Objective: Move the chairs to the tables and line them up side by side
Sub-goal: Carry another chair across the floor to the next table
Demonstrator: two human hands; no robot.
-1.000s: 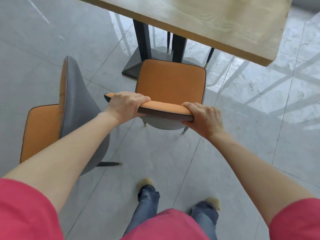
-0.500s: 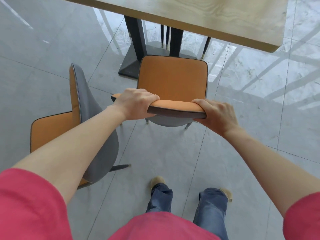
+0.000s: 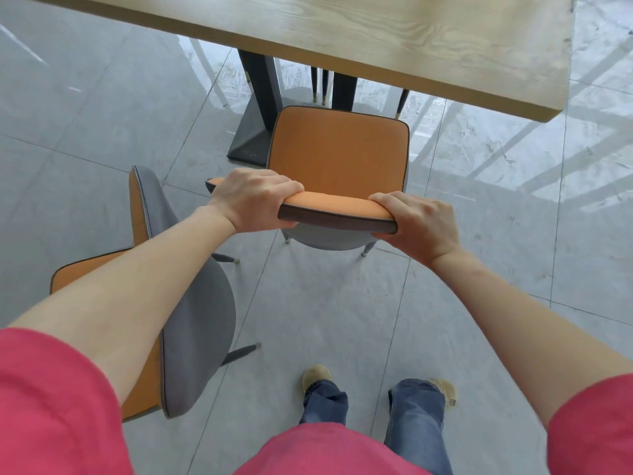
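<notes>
An orange-seated chair with a grey shell faces the wooden table, its seat front just short of the table edge. My left hand grips the left end of its backrest top. My right hand grips the right end. A second chair of the same kind stands at the lower left, turned sideways with its grey back toward me, partly hidden by my left forearm.
The table's black pedestal base stands just left of the held chair's seat. Thin dark legs of another chair show under the table on the far side. Grey tiled floor lies around; my feet are below.
The held chair and I have moved closer to the table. The second chair now lies further back beside me, lower in view.
</notes>
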